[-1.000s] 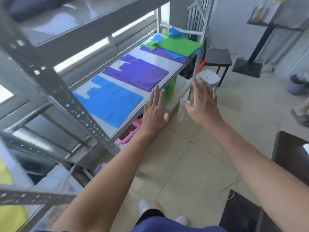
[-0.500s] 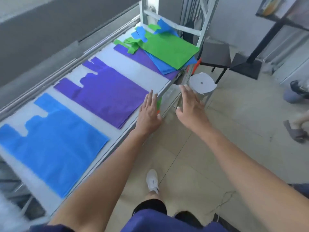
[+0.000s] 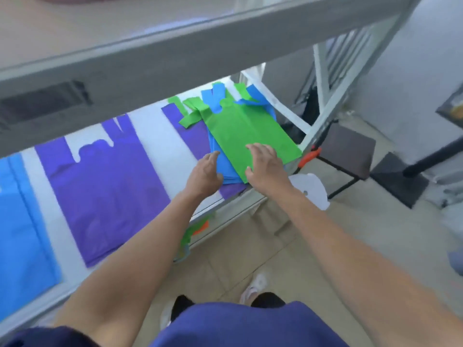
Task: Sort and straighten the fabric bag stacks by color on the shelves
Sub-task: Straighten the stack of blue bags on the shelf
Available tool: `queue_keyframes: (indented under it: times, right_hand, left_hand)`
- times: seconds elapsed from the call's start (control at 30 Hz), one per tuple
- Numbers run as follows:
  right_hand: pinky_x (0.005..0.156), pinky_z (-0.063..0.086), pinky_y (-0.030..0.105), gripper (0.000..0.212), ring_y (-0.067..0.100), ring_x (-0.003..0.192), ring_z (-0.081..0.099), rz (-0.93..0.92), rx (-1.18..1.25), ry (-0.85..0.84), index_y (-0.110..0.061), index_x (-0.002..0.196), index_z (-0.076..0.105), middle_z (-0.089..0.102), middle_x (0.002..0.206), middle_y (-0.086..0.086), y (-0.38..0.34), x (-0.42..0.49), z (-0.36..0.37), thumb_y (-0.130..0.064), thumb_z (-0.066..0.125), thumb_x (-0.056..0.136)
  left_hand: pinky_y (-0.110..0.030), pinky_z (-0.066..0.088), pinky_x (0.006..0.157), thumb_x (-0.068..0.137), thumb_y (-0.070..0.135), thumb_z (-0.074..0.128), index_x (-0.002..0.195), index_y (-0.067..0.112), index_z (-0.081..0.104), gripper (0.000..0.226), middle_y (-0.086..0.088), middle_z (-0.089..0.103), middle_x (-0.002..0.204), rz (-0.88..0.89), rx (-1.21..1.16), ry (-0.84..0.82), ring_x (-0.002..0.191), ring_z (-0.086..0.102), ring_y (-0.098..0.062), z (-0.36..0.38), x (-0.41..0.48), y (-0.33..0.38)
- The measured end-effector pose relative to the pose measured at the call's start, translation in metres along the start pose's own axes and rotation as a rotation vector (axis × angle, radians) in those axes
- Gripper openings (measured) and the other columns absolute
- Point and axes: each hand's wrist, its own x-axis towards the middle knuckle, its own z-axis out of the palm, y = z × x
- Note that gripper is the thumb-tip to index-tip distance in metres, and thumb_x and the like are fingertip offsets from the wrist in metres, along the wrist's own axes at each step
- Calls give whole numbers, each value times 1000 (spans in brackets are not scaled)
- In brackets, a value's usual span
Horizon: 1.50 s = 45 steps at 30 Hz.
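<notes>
**Fabric bag stacks (image 3: pixel 100 191) on the shelf (image 3: pixel 155 128): the mixed pile at the right end needs splitting**

At the left lies the blue stack (image 3: pixel 22 221), flat and square; beside it, apart, lies the purple stack (image 3: pixel 107 209), also flat; both look sorted. Further right the mixed pile (image 3: pixel 233 149) sits at the shelf's end: a purple bag (image 3: pixel 193 131) lowest; blue bags (image 3: pixel 226 169) over it; a green bag (image 3: pixel 253 126) on top, skewed, with handles tangled at the back. The left hand (image 3: pixel 205 171) rests at the blue layer's near edge, fingers straight and close together; the right hand (image 3: pixel 265 166) arches over the green bag's near corner, fingers spread and bent, tips on the cloth, no pinch that shows. To do this well, I judge: press the blue layer down with the left hand; lift only the green bag by its corner; draw it off slowly, so the handles come free without dragging the lower layers over the edge.
</notes>
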Motion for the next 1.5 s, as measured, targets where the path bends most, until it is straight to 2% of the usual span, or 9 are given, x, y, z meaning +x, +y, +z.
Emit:
queue_keyframes:
  times: [0.23, 0.5, 0.63, 0.77, 0.97, 1.17, 1.3, 1.37, 1.5]
  right_hand:
    - [111, 36, 42, 67, 39, 130, 45, -121, 5, -292, -8, 152, 42, 50, 141, 20, 45, 76, 29, -20, 63, 90]
    - [107, 42, 45, 99, 37, 128, 47, -155, -109, -388, -15, 151, 38, 47, 140, 16, 49, 95, 57, -68, 76, 76]
    - [101, 46, 46, 85, 38, 121, 48, -194, -136, -336, -14, 147, 39, 47, 134, 17, 56, 95, 64, -48, 75, 78]
    - [96, 46, 43, 58, 41, 117, 53, -153, -18, -309, -9, 138, 50, 53, 130, 20, 64, 107, 66, -23, 68, 84]
    - [93, 54, 39, 37, 32, 108, 66, -54, 259, -286, -7, 126, 63, 70, 119, 15, 89, 136, 42, -20, 68, 92]
    - [86, 47, 34, 40, 28, 100, 61, -77, 281, -265, -4, 131, 59, 68, 120, 16, 104, 147, 22, -19, 66, 95]
    - [87, 44, 38, 34, 33, 105, 62, -122, 293, -379, -5, 120, 65, 68, 115, 20, 100, 144, 28, -34, 55, 105]
    - [87, 42, 37, 47, 30, 105, 61, -120, 371, -463, -8, 108, 70, 69, 112, 17, 99, 141, 33, -42, 38, 111]
    - [101, 40, 35, 33, 31, 125, 55, -181, 331, -357, -14, 129, 68, 64, 132, 13, 106, 135, 40, -24, 48, 104]
  left_hand:
    - [-42, 37, 110, 89, 6, 58, 135, -3, 52, 48, -25, 53, 136, -415, -167, 183, 129, 51, -39, 15, 43, 14]
    - [-39, 48, 104, 91, 7, 53, 142, 5, 49, 51, -15, 63, 133, -644, -315, 166, 125, 58, -32, 15, 46, 14]
    - [-36, 52, 95, 92, 17, 65, 141, 8, 50, 51, -8, 61, 125, -699, -417, 128, 113, 60, -28, 17, 60, 27]
    - [-31, 42, 66, 91, 24, 73, 118, 3, 59, 37, -6, 58, 102, -746, -515, 122, 92, 55, -24, 28, 75, 31]
    - [-39, 54, 84, 94, 28, 70, 106, 2, 69, 28, -15, 72, 110, -705, -504, 231, 101, 68, -32, 37, 79, 41]
    - [-34, 56, 73, 89, 25, 74, 100, 9, 72, 20, -8, 77, 99, -585, -787, 367, 80, 69, -19, -4, 67, 67]
    - [-31, 49, 70, 91, 22, 70, 98, 10, 68, 14, -4, 68, 92, -641, -589, 333, 78, 61, -20, -28, 58, 71]
    - [-35, 52, 76, 91, 22, 67, 102, 6, 68, 20, -8, 69, 99, -698, -485, 264, 88, 65, -26, -26, 53, 67]
    - [-36, 51, 77, 91, 22, 62, 106, 3, 65, 24, -13, 68, 109, -736, -338, 232, 100, 65, -31, -4, 41, 62]
